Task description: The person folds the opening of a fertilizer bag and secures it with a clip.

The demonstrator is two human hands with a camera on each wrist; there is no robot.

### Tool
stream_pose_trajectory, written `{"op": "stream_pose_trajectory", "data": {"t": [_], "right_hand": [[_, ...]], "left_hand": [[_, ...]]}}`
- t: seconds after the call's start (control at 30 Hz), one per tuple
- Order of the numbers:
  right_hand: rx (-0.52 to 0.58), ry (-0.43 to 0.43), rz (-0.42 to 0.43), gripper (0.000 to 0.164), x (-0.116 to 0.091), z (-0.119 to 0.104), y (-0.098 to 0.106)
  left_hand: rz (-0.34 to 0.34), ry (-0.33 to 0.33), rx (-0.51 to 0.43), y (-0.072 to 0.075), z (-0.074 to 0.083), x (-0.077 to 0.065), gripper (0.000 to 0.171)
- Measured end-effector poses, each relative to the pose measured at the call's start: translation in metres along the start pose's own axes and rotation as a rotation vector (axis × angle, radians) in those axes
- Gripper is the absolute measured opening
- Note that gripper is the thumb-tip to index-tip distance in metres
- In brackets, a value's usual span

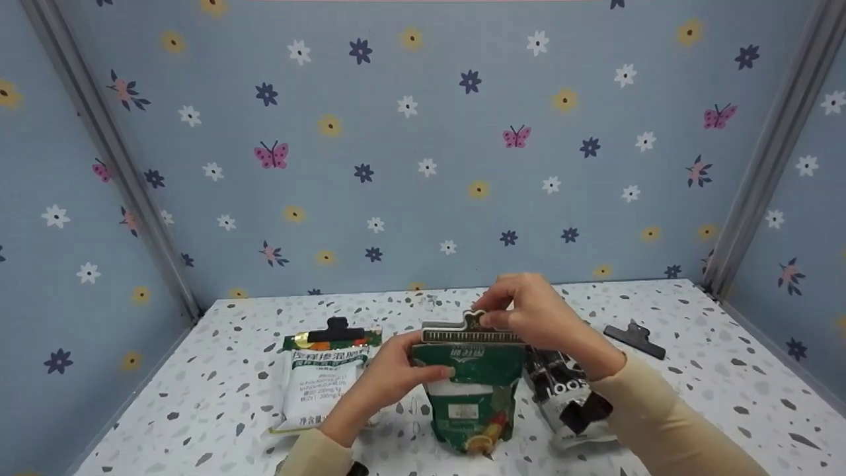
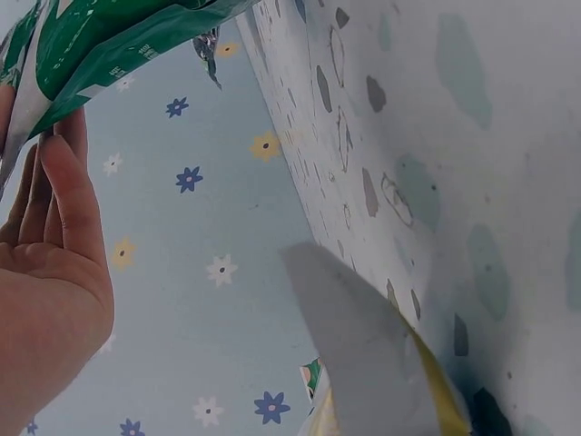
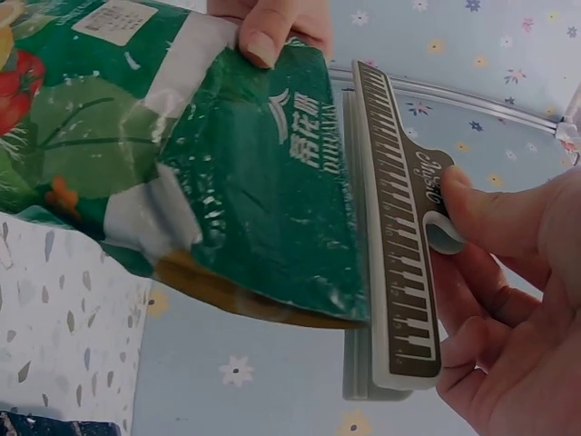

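Observation:
A green printed pouch (image 1: 470,367) stands upright at the front middle of the table, its top folded down. My left hand (image 1: 395,370) grips its upper left side, thumb in front; the fingers behind are partly hidden. A long bag clip (image 3: 399,245) with a piano-key pattern lies along the pouch's top edge. My right hand (image 1: 537,312) pinches this clip's handle between thumb and fingers. In the right wrist view the clip's two plates stand apart at the folded edge; how far the edge reaches between them I cannot tell.
A white bag (image 1: 320,387) with a black clip (image 1: 337,328) on its top lies to the left. To the right, a black and white bag (image 1: 562,396) lies partly behind my right forearm. A loose dark clip (image 1: 636,339) rests farther back on the speckled table (image 1: 231,344).

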State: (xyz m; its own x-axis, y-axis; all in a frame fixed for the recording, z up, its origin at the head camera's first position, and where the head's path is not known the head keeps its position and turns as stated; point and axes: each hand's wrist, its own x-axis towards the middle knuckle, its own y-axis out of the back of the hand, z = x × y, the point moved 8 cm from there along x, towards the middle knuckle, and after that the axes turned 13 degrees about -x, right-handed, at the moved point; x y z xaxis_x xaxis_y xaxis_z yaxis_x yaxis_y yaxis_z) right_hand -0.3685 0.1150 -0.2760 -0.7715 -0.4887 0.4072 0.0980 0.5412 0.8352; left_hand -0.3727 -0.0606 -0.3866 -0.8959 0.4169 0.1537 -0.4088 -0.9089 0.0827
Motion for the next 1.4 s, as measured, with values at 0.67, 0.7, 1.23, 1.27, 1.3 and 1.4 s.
{"op": "stream_pose_trajectory", "data": {"t": [0.67, 0.7, 1.23, 1.27, 1.3, 1.4], "right_hand": [[-0.067, 0.040, -0.031, 0.015, -0.006, -0.006, -0.024], [-0.066, 0.037, -0.033, 0.016, -0.007, -0.005, -0.024], [0.016, -0.019, -0.017, 0.033, -0.016, 0.016, -0.034], [0.026, -0.029, -0.020, 0.035, -0.018, 0.018, -0.034], [0.036, -0.040, -0.024, 0.037, -0.019, 0.021, -0.035], [0.064, -0.073, -0.041, 0.041, -0.025, 0.031, -0.036]], "left_hand": [[0.030, 0.010, 0.026, 0.005, -0.001, 0.002, 0.042], [0.029, 0.007, 0.028, 0.005, -0.001, 0.003, 0.042], [0.007, 0.014, 0.075, 0.001, 0.000, -0.001, 0.043], [0.007, 0.015, 0.076, 0.001, 0.000, -0.001, 0.043], [0.007, 0.017, 0.079, 0.002, 0.000, -0.001, 0.042], [0.013, 0.026, 0.099, 0.003, -0.002, -0.001, 0.042]]}}
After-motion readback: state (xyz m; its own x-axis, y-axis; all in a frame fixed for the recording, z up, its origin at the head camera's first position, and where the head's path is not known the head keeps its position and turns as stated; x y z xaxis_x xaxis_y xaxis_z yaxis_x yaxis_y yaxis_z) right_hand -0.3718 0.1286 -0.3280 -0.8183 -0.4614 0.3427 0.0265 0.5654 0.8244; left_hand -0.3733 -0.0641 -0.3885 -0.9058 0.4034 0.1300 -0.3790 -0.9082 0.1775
